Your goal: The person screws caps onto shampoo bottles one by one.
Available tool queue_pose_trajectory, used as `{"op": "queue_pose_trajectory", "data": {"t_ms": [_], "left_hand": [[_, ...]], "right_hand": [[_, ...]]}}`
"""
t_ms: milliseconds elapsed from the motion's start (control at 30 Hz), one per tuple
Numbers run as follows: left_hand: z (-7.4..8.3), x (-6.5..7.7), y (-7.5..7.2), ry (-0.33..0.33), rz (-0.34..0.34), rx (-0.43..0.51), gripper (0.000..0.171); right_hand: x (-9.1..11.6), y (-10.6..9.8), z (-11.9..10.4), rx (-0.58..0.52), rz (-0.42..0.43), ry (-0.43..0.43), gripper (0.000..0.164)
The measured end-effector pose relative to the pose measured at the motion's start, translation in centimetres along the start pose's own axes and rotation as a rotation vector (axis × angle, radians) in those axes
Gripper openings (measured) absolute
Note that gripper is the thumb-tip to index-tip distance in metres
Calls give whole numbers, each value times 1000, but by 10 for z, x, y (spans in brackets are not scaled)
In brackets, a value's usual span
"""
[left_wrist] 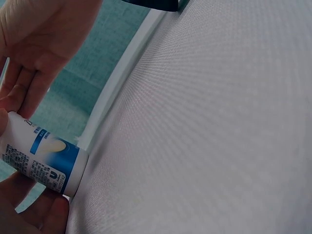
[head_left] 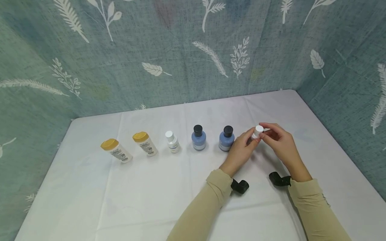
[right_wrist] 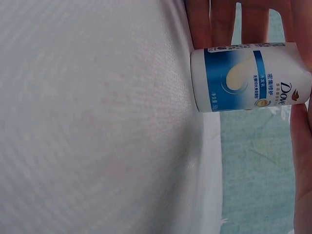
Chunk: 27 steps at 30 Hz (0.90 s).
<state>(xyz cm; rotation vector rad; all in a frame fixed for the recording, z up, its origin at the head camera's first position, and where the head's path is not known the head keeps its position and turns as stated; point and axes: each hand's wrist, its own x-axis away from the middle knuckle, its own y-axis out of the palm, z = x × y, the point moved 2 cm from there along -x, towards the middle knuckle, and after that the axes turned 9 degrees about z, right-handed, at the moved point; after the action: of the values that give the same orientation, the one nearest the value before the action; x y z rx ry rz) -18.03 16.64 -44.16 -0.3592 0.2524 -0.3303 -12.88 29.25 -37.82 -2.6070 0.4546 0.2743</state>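
Note:
A small Dove shampoo bottle (right_wrist: 239, 78), white with a blue band and a white cap, stands upright at the right end of a row, its base at the white cloth. My left hand (head_left: 242, 145) holds it from the left, fingers round its side. My right hand (head_left: 278, 140) pinches it near the cap, index finger behind and thumb in front. In the left wrist view, the bottle's printed back (left_wrist: 46, 153) shows between both hands. Just left of my left hand stands a blue bottle with a black cap (head_left: 227, 139).
Further left along the row stand another blue bottle (head_left: 199, 139), a small white bottle (head_left: 173, 143) and two white bottles with yellow caps, one nearer (head_left: 146, 144) and one at the far left (head_left: 118, 152). A patterned green curtain (head_left: 181, 50) borders the white-covered table (head_left: 144, 201).

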Motion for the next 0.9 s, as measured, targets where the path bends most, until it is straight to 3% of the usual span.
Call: {"op": "queue_pose_trajectory", "data": {"t_ms": [300, 567, 900], "left_hand": [[-1, -2, 0, 12, 0, 12, 44], [-2, -3, 1, 10, 5, 0, 43], [0, -1, 0, -6, -2, -25, 46]], "right_hand": [[-2, 1, 1, -6, 4, -25, 36], [-1, 1, -1, 26, 13, 18, 38], [-1, 2, 1, -16, 16, -55, 36]]}}
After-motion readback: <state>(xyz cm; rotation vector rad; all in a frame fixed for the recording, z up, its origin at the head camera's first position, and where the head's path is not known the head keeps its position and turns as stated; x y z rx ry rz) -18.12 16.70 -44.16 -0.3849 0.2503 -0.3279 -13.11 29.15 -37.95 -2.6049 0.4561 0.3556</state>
